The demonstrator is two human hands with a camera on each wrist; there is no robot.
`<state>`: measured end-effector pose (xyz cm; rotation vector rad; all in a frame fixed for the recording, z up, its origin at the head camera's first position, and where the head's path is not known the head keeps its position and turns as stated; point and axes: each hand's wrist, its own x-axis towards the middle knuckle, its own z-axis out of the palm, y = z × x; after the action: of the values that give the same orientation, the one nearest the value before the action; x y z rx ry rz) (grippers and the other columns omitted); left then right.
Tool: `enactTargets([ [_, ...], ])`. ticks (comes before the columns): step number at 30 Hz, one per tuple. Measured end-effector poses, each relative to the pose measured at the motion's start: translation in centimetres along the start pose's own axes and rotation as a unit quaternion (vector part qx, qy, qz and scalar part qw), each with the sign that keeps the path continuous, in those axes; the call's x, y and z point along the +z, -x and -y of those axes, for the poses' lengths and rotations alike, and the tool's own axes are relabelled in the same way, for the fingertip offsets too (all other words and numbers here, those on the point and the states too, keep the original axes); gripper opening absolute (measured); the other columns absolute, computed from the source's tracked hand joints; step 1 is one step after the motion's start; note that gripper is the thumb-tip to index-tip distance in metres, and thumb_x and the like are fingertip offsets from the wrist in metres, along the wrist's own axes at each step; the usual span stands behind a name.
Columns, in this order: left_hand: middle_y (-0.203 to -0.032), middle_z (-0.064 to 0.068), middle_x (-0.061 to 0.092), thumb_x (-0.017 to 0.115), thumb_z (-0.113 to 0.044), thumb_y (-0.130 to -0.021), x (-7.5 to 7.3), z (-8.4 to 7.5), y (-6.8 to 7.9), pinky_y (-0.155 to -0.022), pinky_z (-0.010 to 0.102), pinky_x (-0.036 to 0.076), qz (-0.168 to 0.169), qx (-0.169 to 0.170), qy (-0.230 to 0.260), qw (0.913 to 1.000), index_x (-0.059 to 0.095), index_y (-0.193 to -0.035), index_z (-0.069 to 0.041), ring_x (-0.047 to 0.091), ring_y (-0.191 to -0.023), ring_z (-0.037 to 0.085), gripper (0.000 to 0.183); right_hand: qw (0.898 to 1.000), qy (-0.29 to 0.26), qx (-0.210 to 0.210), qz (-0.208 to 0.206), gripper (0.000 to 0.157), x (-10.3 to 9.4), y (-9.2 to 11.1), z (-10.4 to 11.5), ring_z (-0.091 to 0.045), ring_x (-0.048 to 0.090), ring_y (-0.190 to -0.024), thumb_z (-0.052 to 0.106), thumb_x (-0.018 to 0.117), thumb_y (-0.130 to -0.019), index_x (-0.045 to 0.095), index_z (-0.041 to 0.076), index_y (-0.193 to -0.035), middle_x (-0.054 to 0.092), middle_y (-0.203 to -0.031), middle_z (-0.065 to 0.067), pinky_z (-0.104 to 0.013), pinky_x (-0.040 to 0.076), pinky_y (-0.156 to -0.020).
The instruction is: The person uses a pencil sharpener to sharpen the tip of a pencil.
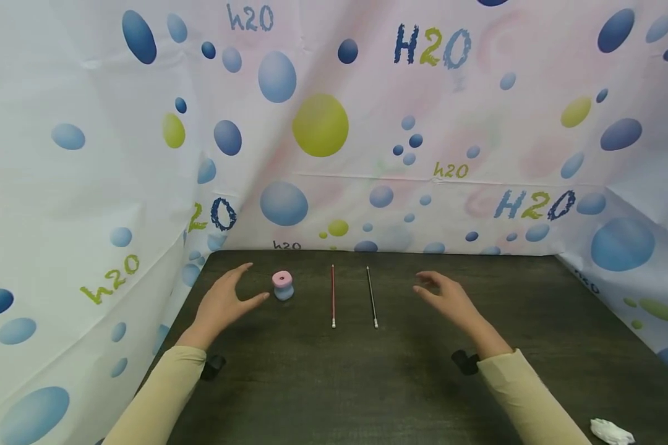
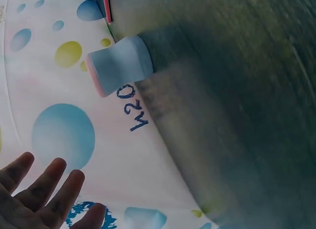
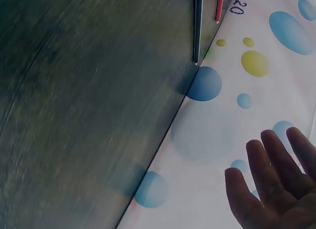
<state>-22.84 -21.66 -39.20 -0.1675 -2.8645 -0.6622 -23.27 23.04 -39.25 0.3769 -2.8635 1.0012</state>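
A small pencil sharpener [image 1: 282, 285], pink on top with a dark hole and light blue below, stands upright on the dark table. Just left of it is my left hand [image 1: 218, 307], fingers spread and thumb pointing toward it, holding nothing. To the sharpener's right lie a red pencil [image 1: 333, 296] and a black pencil [image 1: 372, 298], roughly parallel, their white ends toward me. My right hand [image 1: 452, 303] is right of the black pencil with relaxed, slightly bent fingers and nothing in them. The left wrist view shows the sharpener [image 2: 121, 66] from the side, beyond the fingers.
White sheeting [image 1: 367, 216] printed with blue and green dots and H2O lettering rises behind the table [image 1: 334, 383] and along both sides. A crumpled white piece [image 1: 611, 431] lies at the near right. Dark bands are on both wrists.
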Motion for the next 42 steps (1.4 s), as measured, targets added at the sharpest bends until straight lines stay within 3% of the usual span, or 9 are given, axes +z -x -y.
enactTargets([
  [16, -0.151, 0.027, 0.042, 0.07, -0.041, -0.089, 2.3, 1.0, -1.2, -0.111, 0.064, 0.038, 0.044, -0.045, 0.096, 0.9934, 0.033, -0.151, -0.003, 0.041, -0.138, 0.047, 0.081, 0.993, -0.087, 0.054, 0.06, 0.049, 1.2, -1.1, -0.6, -0.043, 0.057, -0.12, 0.031, 0.053, -0.103, 0.051, -0.003, -0.137, 0.055, -0.137, -0.028, -0.052, 0.054, -0.096],
  [20, -0.152, 0.027, 0.04, 0.069, -0.038, -0.091, 2.5, 1.0, -1.5, -0.111, 0.061, 0.04, 0.054, -0.058, 0.124, 0.9891, 0.032, -0.152, -0.003, 0.04, -0.139, 0.047, 0.079, 0.985, -0.139, 0.068, 0.08, 0.05, 1.3, -1.6, -0.9, -0.044, 0.057, -0.122, 0.031, 0.051, -0.103, 0.048, -0.005, -0.139, 0.054, -0.137, -0.03, -0.05, 0.056, -0.095],
  [27, -0.156, 0.026, 0.035, 0.069, -0.039, -0.091, 2.7, 1.2, -2.1, -0.113, 0.056, 0.041, 0.066, -0.071, 0.155, 0.9831, 0.03, -0.153, -0.004, 0.036, -0.143, 0.044, 0.08, 0.962, -0.224, 0.106, 0.118, 0.055, 1.5, -2.5, -0.6, -0.044, 0.051, -0.131, 0.03, 0.048, -0.105, 0.04, -0.007, -0.145, 0.044, -0.147, -0.031, -0.052, 0.051, -0.104],
  [35, -0.157, 0.026, 0.032, 0.07, -0.033, -0.091, 3.3, 0.9, -2.9, -0.114, 0.055, 0.039, 0.082, -0.075, 0.179, 0.9775, 0.027, -0.154, -0.001, 0.034, -0.145, 0.043, 0.083, 0.945, -0.256, 0.121, 0.164, 0.059, 1.8, -3.5, -0.7, -0.043, 0.049, -0.134, 0.029, 0.048, -0.104, 0.033, -0.007, -0.149, 0.04, -0.15, -0.031, -0.052, 0.049, -0.106],
  [42, -0.158, 0.026, 0.031, 0.07, -0.033, -0.09, 3.8, 1.2, -3.7, -0.115, 0.056, 0.038, 0.095, -0.086, 0.196, 0.9722, 0.025, -0.155, -0.002, 0.034, -0.144, 0.044, 0.085, 0.934, -0.28, 0.139, 0.175, 0.06, 2.3, -4.4, -0.9, -0.043, 0.048, -0.136, 0.026, 0.051, -0.103, 0.033, -0.007, -0.149, 0.039, -0.151, -0.031, -0.05, 0.051, -0.105],
])
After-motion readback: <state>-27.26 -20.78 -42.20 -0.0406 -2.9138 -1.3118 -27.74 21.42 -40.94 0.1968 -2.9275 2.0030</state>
